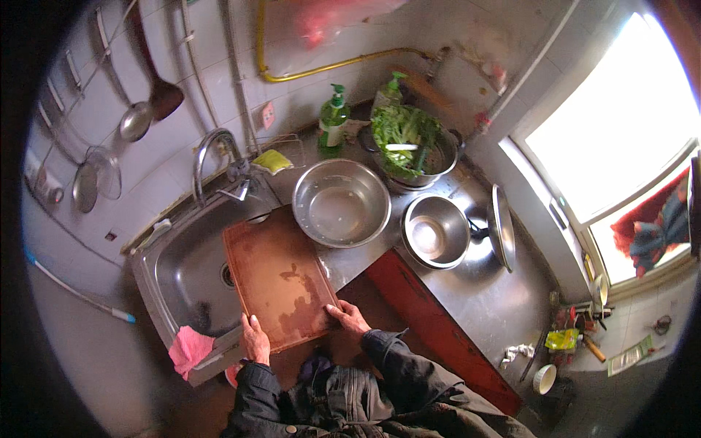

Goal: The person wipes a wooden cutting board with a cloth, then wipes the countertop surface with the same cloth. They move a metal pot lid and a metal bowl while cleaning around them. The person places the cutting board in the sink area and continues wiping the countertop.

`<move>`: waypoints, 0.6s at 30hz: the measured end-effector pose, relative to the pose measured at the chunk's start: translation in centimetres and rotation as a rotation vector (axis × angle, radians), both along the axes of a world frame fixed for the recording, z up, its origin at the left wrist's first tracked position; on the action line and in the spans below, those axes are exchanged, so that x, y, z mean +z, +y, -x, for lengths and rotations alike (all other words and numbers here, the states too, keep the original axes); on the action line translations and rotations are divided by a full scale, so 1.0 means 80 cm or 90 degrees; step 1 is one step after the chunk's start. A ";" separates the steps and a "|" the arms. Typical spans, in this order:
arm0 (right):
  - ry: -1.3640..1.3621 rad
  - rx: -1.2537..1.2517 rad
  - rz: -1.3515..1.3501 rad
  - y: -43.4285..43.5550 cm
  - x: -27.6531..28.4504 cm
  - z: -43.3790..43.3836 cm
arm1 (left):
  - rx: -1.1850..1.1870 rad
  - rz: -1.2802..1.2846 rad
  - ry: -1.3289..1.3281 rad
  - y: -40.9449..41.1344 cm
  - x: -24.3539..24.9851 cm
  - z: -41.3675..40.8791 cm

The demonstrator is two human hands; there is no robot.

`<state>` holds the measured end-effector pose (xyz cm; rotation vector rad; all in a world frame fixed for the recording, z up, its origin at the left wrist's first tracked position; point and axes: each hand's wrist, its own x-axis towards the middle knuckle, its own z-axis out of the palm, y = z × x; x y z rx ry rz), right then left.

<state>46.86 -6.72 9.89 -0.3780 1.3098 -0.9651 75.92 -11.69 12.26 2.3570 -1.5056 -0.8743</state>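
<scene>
Between my two hands is a reddish-brown cutting board (268,268) with wet patches on its face. My left hand (256,339) grips its near left corner, and my right hand (350,319) holds its near right edge. The board overlaps the right part of the stainless steel sink (181,279), below the curved faucet (204,159). Beyond the board's far right side, a wide steel basin (342,202) rests on the counter with a little liquid visible at its bottom. A pink cloth (190,350) drapes over the sink's near left rim.
A pot of leafy greens (405,137), a smaller steel pot (435,232) and a lid (502,227) stand on the steel counter (482,317). Green pump bottles (333,123) are by the wall. A ladle (136,121) and other utensils hang at left. A white bowl (544,379) sits at right.
</scene>
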 end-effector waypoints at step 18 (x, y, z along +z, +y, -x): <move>0.197 -0.083 0.046 0.080 0.006 0.044 | -0.213 0.237 -0.231 -0.016 0.043 0.021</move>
